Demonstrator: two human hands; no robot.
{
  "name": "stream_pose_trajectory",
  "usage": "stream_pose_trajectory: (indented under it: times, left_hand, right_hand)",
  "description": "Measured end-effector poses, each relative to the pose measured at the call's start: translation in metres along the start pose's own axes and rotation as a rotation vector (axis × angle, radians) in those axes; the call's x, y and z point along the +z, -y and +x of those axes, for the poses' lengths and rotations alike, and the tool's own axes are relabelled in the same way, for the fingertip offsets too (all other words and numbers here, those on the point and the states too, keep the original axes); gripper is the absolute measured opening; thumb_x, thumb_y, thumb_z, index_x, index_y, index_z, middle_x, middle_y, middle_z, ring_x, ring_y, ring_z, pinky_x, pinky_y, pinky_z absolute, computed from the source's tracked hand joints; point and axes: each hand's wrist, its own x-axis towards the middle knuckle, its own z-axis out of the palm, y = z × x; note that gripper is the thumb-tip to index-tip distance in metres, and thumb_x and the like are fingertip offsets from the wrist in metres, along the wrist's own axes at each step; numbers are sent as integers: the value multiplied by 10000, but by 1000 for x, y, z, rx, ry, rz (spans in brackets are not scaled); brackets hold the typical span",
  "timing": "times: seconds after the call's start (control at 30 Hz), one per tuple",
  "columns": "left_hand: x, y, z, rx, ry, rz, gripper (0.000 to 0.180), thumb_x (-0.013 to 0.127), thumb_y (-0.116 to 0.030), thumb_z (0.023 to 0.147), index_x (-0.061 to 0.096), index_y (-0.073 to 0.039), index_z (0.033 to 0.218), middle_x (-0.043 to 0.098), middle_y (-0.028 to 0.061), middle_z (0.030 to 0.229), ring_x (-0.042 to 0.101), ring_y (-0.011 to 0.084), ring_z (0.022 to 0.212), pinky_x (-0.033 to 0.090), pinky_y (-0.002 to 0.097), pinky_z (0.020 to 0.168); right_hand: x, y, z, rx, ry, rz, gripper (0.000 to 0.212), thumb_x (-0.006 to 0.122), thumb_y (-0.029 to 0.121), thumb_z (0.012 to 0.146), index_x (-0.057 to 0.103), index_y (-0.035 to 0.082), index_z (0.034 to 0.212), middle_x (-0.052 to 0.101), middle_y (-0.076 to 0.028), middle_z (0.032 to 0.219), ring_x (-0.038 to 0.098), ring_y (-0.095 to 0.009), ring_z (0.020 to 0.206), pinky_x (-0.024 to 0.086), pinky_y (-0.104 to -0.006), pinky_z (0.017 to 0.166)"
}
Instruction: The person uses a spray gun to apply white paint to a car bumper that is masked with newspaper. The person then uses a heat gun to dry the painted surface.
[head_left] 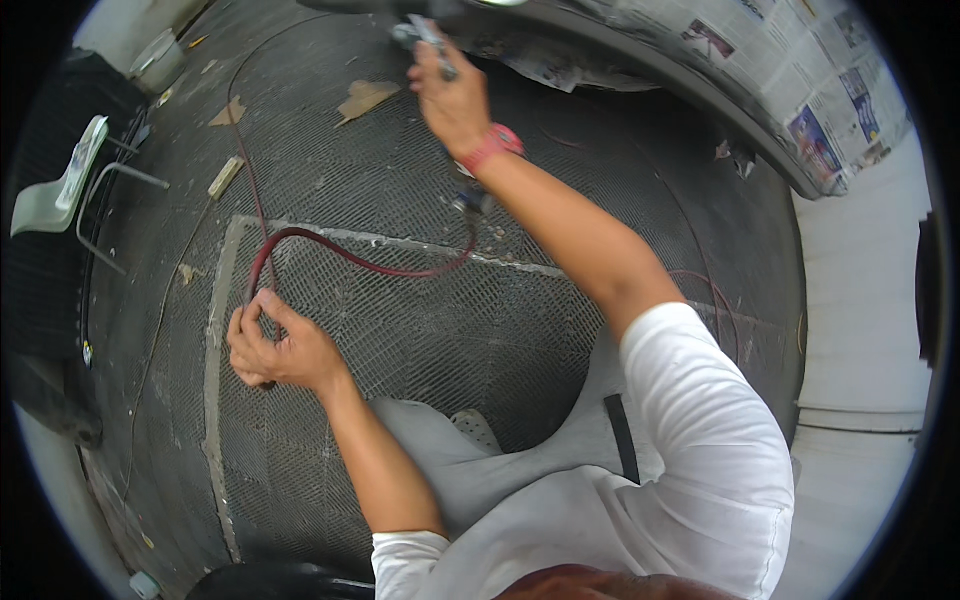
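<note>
My right hand (455,105) reaches far forward, closed around a silvery spray gun (424,36), whose front is blurred. Its wrist wears a red watch (500,142). Below that wrist, a dark metal fitting (470,203) hangs at the end of a dark red hose (365,262). Nearer and to the left, my left hand (280,345) pinches the hose, which rises from the fingers and loops across to the fitting. Just beyond the spray gun runs the dark lower edge of a vehicle panel (610,45).
Newspaper sheets (770,90) cover the panel at upper right. A pale green chair (62,190) stands at left, near a whitish bucket (157,62). Torn cardboard (367,99) and a small yellowish block (226,178) lie on the ridged dark floor mat (420,340). More hose (715,290) trails at right.
</note>
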Motion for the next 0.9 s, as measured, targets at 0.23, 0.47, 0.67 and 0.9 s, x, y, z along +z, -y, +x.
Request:
stream_pose_trajectory:
  times: [0.23, 0.47, 0.67, 0.9]
  left_hand:
    - [57, -82, -37, 385, 290, -175, 308, 781, -411, 947, 771, -117, 857, 733, -18, 993, 599, 214, 1007, 337, 491, 1011]
    - [57, -194, -109, 619, 702, -405, 315, 797, -416, 921, 792, -106, 865, 732, 22, 1025, 612, 249, 998, 376, 481, 1046]
    - [47, -265, -183, 773, 930, -514, 344, 785, -429, 928, 782, -85, 923, 711, 43, 1049, 612, 272, 1007, 411, 460, 1012]
    - [16, -342, -254, 889, 1140, -536, 351, 774, -405, 935, 753, -61, 999, 675, 90, 1063, 613, 309, 1004, 455, 454, 923]
  right_hand:
    - [-256, 48, -76, 288, -199, -150, 515, 543, 380, 1135, 519, 140, 1590, 694, -28, 912, 632, -69, 788, 521, -238, 605]
    - [-451, 66, -113, 344, -435, -395, 522, 448, 473, 1146, 633, -7, 1231, 707, -95, 980, 683, -141, 846, 508, -259, 530]
    - [-596, 62, -134, 366, -641, -479, 494, 460, 434, 1146, 653, -18, 1197, 715, -74, 924, 679, -123, 791, 503, -263, 512]
    - [-755, 55, -138, 391, -784, -581, 530, 453, 466, 1140, 659, -22, 1128, 733, -91, 903, 696, -144, 740, 505, -277, 492]
